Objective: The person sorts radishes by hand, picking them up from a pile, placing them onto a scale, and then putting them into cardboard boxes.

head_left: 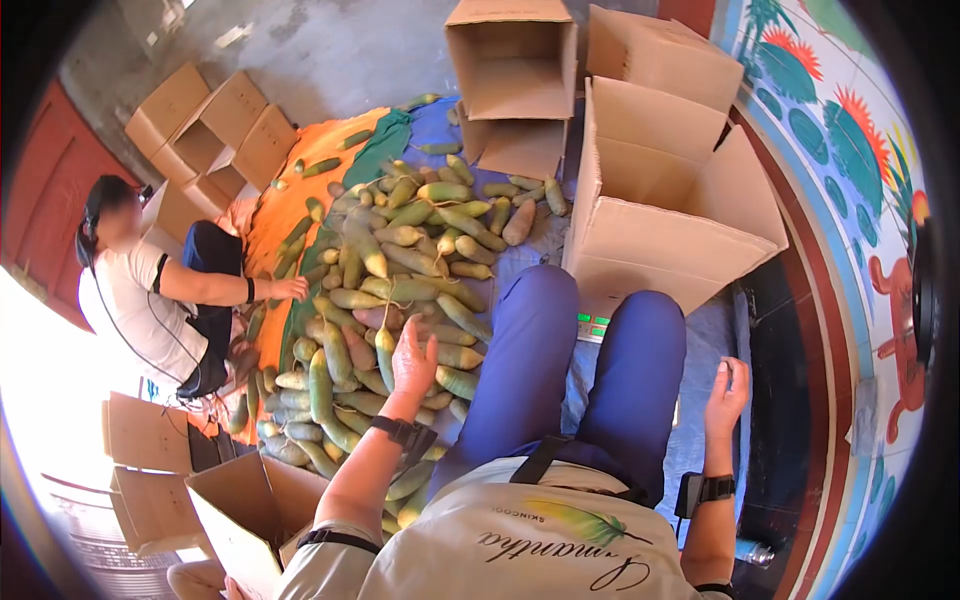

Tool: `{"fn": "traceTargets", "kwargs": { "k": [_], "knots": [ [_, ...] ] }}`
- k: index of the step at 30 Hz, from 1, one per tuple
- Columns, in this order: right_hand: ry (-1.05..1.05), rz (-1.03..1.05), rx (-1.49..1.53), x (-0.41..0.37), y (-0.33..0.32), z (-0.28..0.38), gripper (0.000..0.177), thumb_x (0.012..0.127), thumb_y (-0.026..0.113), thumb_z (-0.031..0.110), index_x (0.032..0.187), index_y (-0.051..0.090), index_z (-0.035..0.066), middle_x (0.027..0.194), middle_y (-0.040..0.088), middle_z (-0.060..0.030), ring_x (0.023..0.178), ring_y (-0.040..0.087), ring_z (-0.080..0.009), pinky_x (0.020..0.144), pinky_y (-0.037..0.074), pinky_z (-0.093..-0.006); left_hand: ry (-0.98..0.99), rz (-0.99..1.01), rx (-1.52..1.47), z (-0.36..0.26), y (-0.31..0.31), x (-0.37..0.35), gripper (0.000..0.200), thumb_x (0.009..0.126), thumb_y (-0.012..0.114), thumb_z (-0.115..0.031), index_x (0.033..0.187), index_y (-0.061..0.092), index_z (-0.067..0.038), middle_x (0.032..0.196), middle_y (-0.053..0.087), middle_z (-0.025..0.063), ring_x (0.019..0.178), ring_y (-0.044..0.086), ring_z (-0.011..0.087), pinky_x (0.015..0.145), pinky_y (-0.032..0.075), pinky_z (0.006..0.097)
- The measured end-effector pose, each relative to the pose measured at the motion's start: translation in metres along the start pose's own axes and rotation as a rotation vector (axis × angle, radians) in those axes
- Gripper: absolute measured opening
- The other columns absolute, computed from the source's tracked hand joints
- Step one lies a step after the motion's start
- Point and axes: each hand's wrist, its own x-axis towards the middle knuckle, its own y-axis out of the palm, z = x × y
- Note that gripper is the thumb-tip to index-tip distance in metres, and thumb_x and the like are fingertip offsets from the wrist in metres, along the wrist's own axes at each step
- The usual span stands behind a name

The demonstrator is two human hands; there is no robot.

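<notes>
A large pile of green radishes [405, 262], some brownish, lies on the floor to my left and ahead. Above its near part is my left hand [413, 360], fingers stretched up and thumb apart, holding nothing. A green radish [384, 355] with a long thin root lies just left of that hand. Beside my right knee, my right hand [728, 395] is raised with loosely bent fingers and nothing visible in it. In front of my knees stands an open cardboard box [660, 235]. A scale display [592, 325] with green digits shows between my legs, below the box.
A co-worker [150, 290] sits at the left, one hand extended to the pile's edge. More cardboard boxes stand at the back [510, 70], far left [205, 135] and lower left [255, 510]. Orange cloth [285, 215] lies under some radishes. A painted tile wall [835, 150] bounds the right.
</notes>
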Motion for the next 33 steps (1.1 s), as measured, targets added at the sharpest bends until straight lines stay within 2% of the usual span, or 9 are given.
{"fn": "traceTargets", "kwargs": {
  "k": [3, 7, 15, 19, 21, 25, 28, 31, 33],
  "knots": [
    [0.019, 0.027, -0.002, 0.002, -0.001, 0.001, 0.012, 0.093, 0.053, 0.006, 0.098, 0.06, -0.003, 0.096, 0.06, -0.0128, 0.089, 0.06, -0.0237, 0.081, 0.047, -0.0324, -0.02, 0.009, 0.025, 0.032, 0.016, -0.013, 0.05, 0.085, 0.061, -0.016, 0.13, 0.045, -0.003, 0.107, 0.061, 0.0231, 0.097, 0.06, 0.0381, 0.084, 0.049, 0.0447],
    [0.001, 0.049, -0.026, 0.008, -0.001, 0.004, 0.012, 0.093, 0.052, 0.006, 0.098, 0.059, -0.003, 0.097, 0.06, -0.0132, 0.089, 0.06, -0.0241, 0.081, 0.047, -0.0327, -0.191, 0.111, 0.077, 0.05, 0.024, -0.027, 0.052, 0.083, 0.062, -0.019, 0.129, 0.045, -0.003, 0.105, 0.062, 0.0217, 0.095, 0.062, 0.0373, 0.083, 0.05, 0.044],
    [-0.039, 0.047, -0.036, 0.033, 0.013, 0.029, 0.012, 0.093, 0.053, 0.005, 0.1, 0.059, -0.002, 0.099, 0.06, -0.0136, 0.09, 0.059, -0.0242, 0.081, 0.048, -0.0336, -0.418, 0.386, 0.243, 0.093, 0.049, -0.058, 0.053, 0.08, 0.063, -0.023, 0.126, 0.046, -0.005, 0.115, 0.058, 0.0196, 0.109, 0.056, 0.0357, 0.094, 0.045, 0.0439],
    [-0.184, 0.047, -0.046, 0.046, 0.026, 0.05, 0.012, 0.092, 0.053, 0.004, 0.1, 0.059, -0.002, 0.099, 0.06, -0.0147, 0.091, 0.06, -0.0271, 0.082, 0.048, -0.0347, -0.442, 0.451, 0.281, 0.107, 0.061, -0.062, 0.052, 0.08, 0.063, -0.024, 0.126, 0.046, -0.005, 0.12, 0.054, 0.0196, 0.113, 0.054, 0.0362, 0.094, 0.046, 0.0433],
    [-0.237, 0.066, -0.065, 0.051, 0.032, 0.058, 0.012, 0.091, 0.053, 0.003, 0.1, 0.059, -0.002, 0.099, 0.06, -0.0155, 0.091, 0.06, -0.0285, 0.083, 0.048, -0.0353, -0.388, 0.529, 0.403, 0.108, 0.064, -0.058, 0.051, 0.079, 0.064, -0.023, 0.125, 0.048, -0.006, 0.125, 0.051, 0.0172, 0.116, 0.052, 0.0347, 0.095, 0.046, 0.0425],
    [-0.327, 0.126, -0.1, 0.061, 0.047, 0.069, 0.013, 0.087, 0.056, 0.002, 0.099, 0.059, -0.002, 0.098, 0.061, -0.0172, 0.09, 0.061, -0.0325, 0.082, 0.049, -0.0385, -0.346, 0.571, 0.455, 0.118, 0.076, -0.041, 0.05, 0.078, 0.065, -0.022, 0.124, 0.051, -0.007, 0.132, 0.047, 0.0154, 0.119, 0.051, 0.0328, 0.095, 0.046, 0.042],
    [-0.388, 0.187, -0.139, 0.064, 0.056, 0.067, 0.016, 0.082, 0.059, 0.0, 0.098, 0.06, -0.001, 0.099, 0.061, -0.0172, 0.089, 0.06, -0.0343, 0.081, 0.049, -0.041, -0.245, 0.612, 0.563, 0.124, 0.083, -0.03, 0.047, 0.076, 0.066, -0.019, 0.12, 0.053, -0.007, 0.144, 0.039, 0.0145, 0.118, 0.052, 0.0315, 0.095, 0.046, 0.0426],
    [-0.387, 0.207, -0.19, 0.062, 0.056, 0.063, 0.017, 0.081, 0.06, 0.0, 0.097, 0.06, -0.001, 0.099, 0.061, -0.017, 0.09, 0.059, -0.0343, 0.081, 0.048, -0.0415, -0.227, 0.674, 0.61, 0.125, 0.084, -0.017, 0.046, 0.077, 0.065, -0.018, 0.12, 0.053, -0.006, 0.144, 0.039, 0.0148, 0.117, 0.053, 0.0318, 0.094, 0.046, 0.0428],
    [-0.36, 0.195, -0.202, 0.062, 0.054, 0.062, 0.017, 0.08, 0.06, 0.0, 0.097, 0.06, -0.001, 0.099, 0.061, -0.017, 0.091, 0.059, -0.0346, 0.082, 0.048, -0.042, -0.221, 0.697, 0.631, 0.13, 0.086, -0.012, 0.04, 0.08, 0.062, -0.017, 0.118, 0.055, -0.007, 0.14, 0.043, 0.0141, 0.115, 0.055, 0.0309, 0.093, 0.046, 0.0425]
  ]
}}
